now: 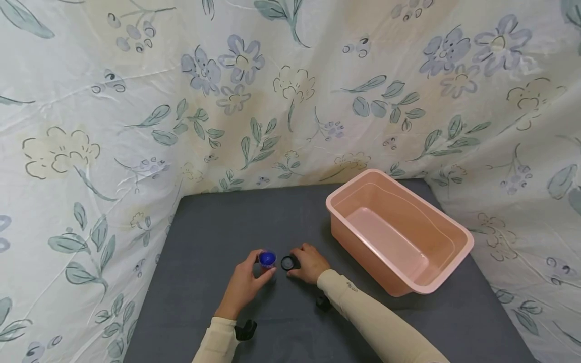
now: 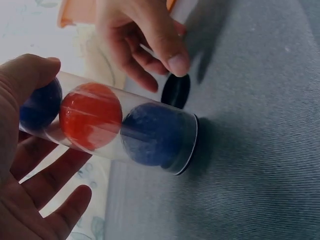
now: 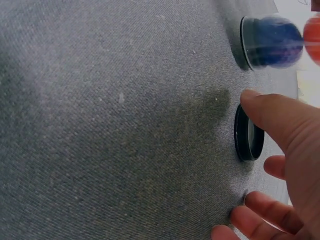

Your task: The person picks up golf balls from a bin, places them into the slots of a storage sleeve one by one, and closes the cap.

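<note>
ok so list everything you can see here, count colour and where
clear tube: 1, transparent with a black base, standing on the mat, held by the left hand
balls: 3, blue, red, blue, stacked inside the tube
black cap: 1, on the mat beside the tube, at the right hand
pink tub: 1, right side of the mat
grey mat: 1, covers the table
floral cloth: 1, white with flowers, backdrop
left hand: grips the tube
right hand: fingers touch the cap

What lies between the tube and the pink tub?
The black cap under the right hand, then bare grey mat, between tube and tub; head view.
</note>
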Available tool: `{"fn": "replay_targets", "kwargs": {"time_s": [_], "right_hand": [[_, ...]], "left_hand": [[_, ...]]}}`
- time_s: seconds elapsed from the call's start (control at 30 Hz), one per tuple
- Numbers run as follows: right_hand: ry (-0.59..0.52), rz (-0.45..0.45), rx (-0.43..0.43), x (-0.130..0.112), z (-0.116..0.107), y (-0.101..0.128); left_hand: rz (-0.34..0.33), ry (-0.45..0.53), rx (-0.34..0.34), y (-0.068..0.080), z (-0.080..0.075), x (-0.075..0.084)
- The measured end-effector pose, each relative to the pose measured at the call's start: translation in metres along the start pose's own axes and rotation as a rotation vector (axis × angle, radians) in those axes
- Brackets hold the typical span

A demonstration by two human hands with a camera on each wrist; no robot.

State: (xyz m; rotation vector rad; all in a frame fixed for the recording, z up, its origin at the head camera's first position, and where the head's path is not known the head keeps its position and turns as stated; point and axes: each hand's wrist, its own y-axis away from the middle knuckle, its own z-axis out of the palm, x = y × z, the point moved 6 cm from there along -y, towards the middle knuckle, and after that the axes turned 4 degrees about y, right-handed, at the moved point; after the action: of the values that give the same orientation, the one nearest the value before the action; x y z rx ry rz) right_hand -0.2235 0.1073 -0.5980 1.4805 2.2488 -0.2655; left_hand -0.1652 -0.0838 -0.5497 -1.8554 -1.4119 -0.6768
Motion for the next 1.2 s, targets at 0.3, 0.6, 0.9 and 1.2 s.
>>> {"fn": "replay_targets", "kwargs": {"time_s": [0.3, 0.6, 0.9, 1.2], "right_hand": [[0.064, 0.022, 0.017, -0.005, 0.001, 0.0], [0.133, -0.01, 0.05, -0.006, 0.011, -0.004], [0.152, -0.029, 0.073, -0.011, 0.009, -0.004], [0.085, -0.047, 0.039, -0.01, 0.007, -0.006]], "left_hand": [[-0.095, 0.109, -0.004, 0.004, 0.005, -0.019], [-0.1, 0.116, -0.035, 0.009, 0.003, -0.019], [-0.09, 0.128, -0.012, 0.008, -0.006, -0.011], [-0.056, 0.096, 0.005, 0.005, -0.017, -0.003]]}}
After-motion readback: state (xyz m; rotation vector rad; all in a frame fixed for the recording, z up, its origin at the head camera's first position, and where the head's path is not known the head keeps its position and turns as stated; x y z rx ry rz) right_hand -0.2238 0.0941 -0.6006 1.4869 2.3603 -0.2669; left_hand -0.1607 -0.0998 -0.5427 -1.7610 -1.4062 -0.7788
